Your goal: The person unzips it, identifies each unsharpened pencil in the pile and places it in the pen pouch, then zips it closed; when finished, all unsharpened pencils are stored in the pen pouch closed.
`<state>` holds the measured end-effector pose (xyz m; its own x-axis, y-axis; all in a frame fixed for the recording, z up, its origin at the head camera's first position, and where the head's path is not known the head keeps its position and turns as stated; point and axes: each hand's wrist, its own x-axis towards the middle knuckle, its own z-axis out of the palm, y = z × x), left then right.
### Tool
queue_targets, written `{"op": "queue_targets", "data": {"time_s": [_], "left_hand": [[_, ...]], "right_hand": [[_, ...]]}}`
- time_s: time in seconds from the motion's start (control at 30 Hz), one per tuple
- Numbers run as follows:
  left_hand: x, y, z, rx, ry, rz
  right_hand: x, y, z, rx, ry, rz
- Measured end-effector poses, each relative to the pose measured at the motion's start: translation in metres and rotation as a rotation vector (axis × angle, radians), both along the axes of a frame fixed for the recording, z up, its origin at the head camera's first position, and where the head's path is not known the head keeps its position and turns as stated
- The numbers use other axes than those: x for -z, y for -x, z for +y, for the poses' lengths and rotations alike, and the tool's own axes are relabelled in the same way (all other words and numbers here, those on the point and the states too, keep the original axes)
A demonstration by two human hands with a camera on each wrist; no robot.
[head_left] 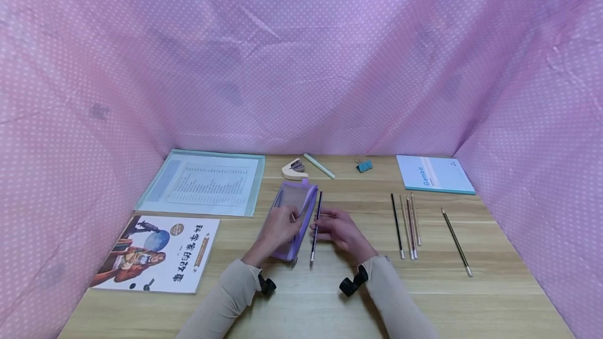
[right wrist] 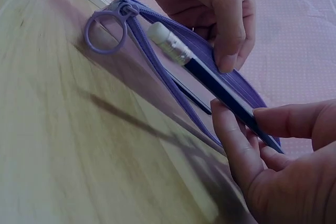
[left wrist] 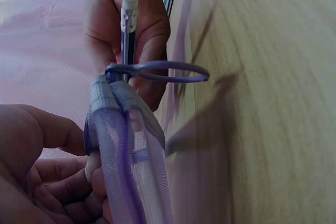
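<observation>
My left hand (head_left: 281, 226) grips the side of a purple mesh pencil case (head_left: 307, 208) by its rim. Unzipped, the case shows a gap between its zipper edges in the right wrist view, and a round ring pull (right wrist: 106, 52) hangs at its near end. Just to the right, my right hand (head_left: 343, 230) pinches a dark blue pencil (right wrist: 210, 81) between thumb and fingers. Its white eraser (right wrist: 157, 33) points toward me, and the pencil runs alongside the case's opening. Another dark pencil (right wrist: 185, 94) shows within the opening.
Several pencils (head_left: 409, 226) lie at right, with a separate dark one (head_left: 456, 240) farther out. Behind are a stapler-like cream item (head_left: 293, 173), a pale green pen (head_left: 319, 166), a teal binder clip (head_left: 364, 166) and a notebook (head_left: 435, 174). A book (head_left: 183, 234) and document folder (head_left: 260, 182) occupy the left.
</observation>
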<state>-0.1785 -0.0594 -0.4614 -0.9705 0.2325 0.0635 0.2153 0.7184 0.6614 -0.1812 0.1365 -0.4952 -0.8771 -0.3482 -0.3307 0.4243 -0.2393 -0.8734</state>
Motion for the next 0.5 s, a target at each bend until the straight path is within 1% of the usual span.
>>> {"op": "queue_targets", "data": {"time_s": [0.4,0.5], "left_hand": [[0.0,0.001,0.001,-0.001,0.003,-0.005],[0.0,0.001,0.0,0.0,-0.001,-0.004]], "right_hand": [[0.0,0.007,-0.015,0.01,-0.031,-0.001],[-0.001,0.009,-0.019,0.019,-0.03,-0.017]]}}
